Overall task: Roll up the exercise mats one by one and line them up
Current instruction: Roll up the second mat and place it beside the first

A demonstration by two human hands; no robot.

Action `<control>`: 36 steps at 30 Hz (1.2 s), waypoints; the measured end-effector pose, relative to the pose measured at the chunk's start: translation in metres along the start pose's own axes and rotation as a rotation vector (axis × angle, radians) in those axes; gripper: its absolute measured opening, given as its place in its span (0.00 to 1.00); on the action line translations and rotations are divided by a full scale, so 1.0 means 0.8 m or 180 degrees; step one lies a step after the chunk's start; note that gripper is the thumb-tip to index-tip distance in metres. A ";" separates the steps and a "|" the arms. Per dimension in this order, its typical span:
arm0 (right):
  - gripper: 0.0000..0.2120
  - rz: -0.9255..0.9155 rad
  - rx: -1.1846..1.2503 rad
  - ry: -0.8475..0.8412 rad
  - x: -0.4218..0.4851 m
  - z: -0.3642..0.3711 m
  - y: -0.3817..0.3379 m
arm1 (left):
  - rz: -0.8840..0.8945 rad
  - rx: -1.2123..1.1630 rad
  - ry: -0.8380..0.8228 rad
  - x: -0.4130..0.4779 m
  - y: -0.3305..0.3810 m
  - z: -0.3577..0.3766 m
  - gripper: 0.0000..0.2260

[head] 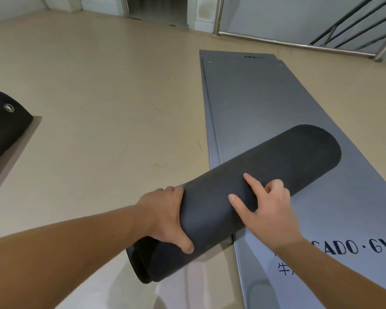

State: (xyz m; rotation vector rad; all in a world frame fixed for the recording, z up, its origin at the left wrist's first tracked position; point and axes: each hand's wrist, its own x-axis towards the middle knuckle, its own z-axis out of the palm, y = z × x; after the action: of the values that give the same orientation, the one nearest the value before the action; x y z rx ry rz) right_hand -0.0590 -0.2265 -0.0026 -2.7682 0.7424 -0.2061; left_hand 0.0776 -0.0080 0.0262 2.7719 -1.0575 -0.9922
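A dark grey rolled mat (265, 166) lies slantwise across a stack of flat grey mats (265, 103) spread on the floor. Its near end sticks out past the flat mats' left edge. My left hand (165, 217) grips the roll near that end, thumb on top and fingers curled round its far side. My right hand (263, 206) rests on the middle of the roll with thumb and index finger stretched out and the other fingers bent. Another rolled dark mat (2, 126) with a metal eyelet lies at the far left edge.
The beige floor (112, 103) stretches between the two rolls. A metal railing (299, 42) and a white wall run along the back right. A doorway (156, 7) opens at the back. The flat mat carries printed dark lettering (352, 248) near my right forearm.
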 end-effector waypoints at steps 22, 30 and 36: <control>0.40 0.2477 0.4544 -0.1289 -0.050 0.076 -0.141 | 0.0149 -0.1917 -0.0390 0.021 -0.140 -0.006 0.44; 0.59 0.1508 0.3839 -0.1198 -0.050 0.095 -0.247 | -0.0304 -0.4066 -0.0541 -0.084 -0.232 0.072 0.34; 0.52 0.0970 0.2076 -0.1653 -0.027 0.095 -0.357 | -0.1118 -0.3635 0.1147 -0.140 -0.311 0.097 0.38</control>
State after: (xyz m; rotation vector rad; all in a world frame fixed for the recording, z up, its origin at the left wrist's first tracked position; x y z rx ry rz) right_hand 0.0724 0.0388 0.0064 -1.9377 0.7653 0.2776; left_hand 0.1179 0.2671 -0.0297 2.0084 0.1024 -0.7055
